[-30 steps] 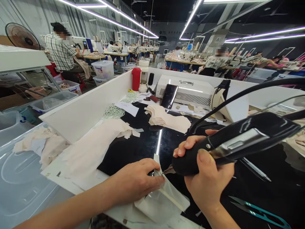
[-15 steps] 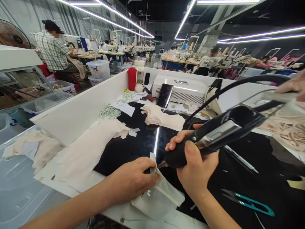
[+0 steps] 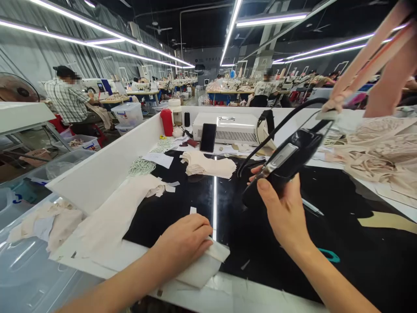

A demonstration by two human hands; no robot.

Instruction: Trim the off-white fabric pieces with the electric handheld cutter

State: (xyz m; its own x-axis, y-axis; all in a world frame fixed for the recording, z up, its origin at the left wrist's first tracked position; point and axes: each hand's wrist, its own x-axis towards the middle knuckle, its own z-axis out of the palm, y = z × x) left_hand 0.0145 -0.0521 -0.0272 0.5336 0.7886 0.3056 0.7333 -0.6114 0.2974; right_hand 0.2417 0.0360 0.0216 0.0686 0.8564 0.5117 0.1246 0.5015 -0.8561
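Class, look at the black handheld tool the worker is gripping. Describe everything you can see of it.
The black handheld tool is a glossy, elongated body, apparently plastic, with a silvery metal plate along its upper side. A black cord runs from its far end, arching back over the glossy black tabletop. The right hand grips its lower end, thumb on top, holding it tilted above the table with its far end raised. Its working tip is hidden. Nothing else touches it.
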